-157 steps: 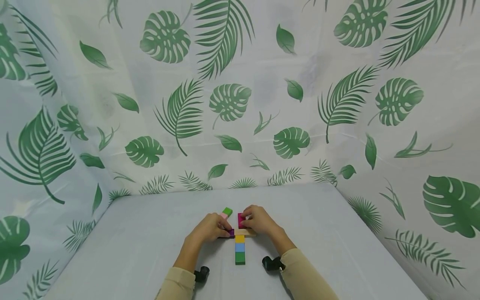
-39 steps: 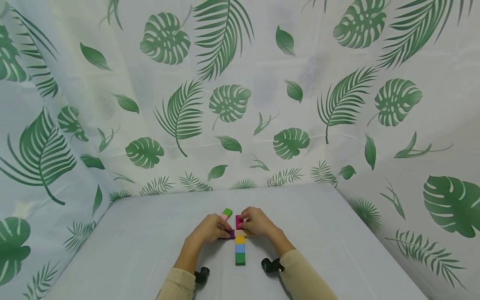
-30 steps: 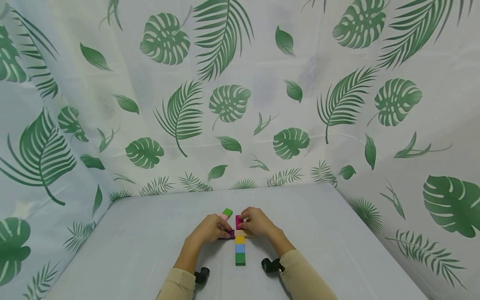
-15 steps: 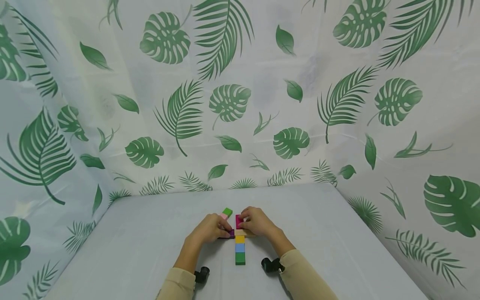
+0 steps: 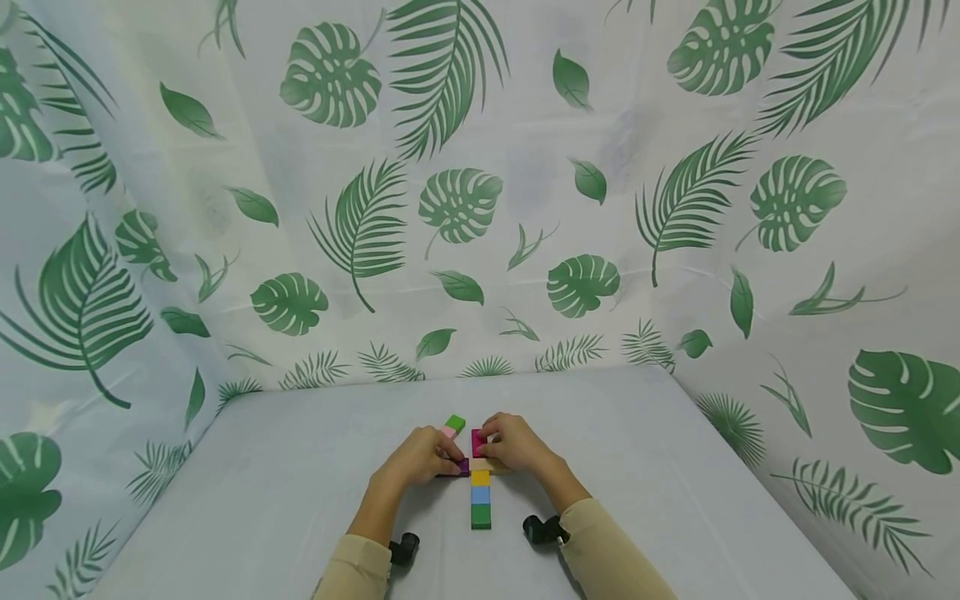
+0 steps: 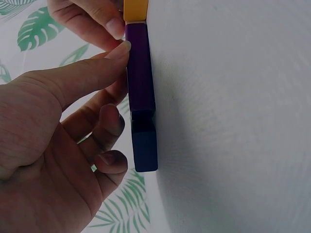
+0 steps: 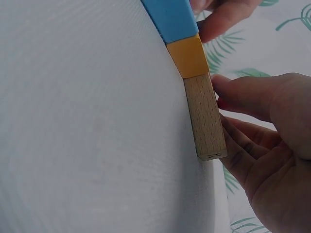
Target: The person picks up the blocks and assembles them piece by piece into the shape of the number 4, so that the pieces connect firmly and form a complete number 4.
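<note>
My left hand (image 5: 422,455) pinches a purple block (image 5: 464,467) lying flat; in the left wrist view the thumb is at its side, and a dark blue block (image 6: 145,151) sits at its outer end. A magenta block (image 5: 477,443) is between the thumb and fingers of my right hand (image 5: 521,443), just behind a plain wooden block (image 5: 479,464). In the right wrist view that magenta block is mostly hidden behind the thumb. Toward me, in line, run yellow (image 5: 480,478), light blue (image 5: 480,495) and green (image 5: 481,517) blocks.
Behind my left hand, a light green block (image 5: 455,423) and a pink block (image 5: 449,432) form a slanted row, partly covered by the fingers. A white cloth covers the table (image 5: 615,467). Leaf-patterned curtains (image 5: 480,250) enclose the back and sides.
Compared with about five seconds ago, the magenta block and my right hand have shifted slightly left, lining up over the column. Over the last second, both hands stay still.
</note>
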Motion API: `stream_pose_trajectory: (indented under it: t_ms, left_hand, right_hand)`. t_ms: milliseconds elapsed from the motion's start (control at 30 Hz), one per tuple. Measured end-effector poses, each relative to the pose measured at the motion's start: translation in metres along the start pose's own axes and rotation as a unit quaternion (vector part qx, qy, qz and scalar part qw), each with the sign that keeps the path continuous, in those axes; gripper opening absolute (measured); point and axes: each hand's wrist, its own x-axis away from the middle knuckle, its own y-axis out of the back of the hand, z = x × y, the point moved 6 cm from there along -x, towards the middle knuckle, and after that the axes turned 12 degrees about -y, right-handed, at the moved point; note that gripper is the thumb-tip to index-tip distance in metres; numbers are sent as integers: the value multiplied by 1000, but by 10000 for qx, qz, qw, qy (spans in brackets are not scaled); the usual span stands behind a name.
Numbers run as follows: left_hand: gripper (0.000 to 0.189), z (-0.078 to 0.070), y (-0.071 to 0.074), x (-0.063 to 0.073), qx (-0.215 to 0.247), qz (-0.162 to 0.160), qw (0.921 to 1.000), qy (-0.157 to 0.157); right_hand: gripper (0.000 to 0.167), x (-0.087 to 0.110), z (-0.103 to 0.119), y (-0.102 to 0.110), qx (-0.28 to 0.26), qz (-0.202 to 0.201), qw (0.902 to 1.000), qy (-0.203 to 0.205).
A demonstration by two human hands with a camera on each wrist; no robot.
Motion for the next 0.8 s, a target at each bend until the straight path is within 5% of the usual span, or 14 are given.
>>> stream_pose_trajectory:
  t_ms: [800]
  left_hand:
    - [11, 1, -1, 0, 121, -4, 9997, 191]
  right_hand:
    - [21, 1, 3, 1, 25, 30, 9999, 168]
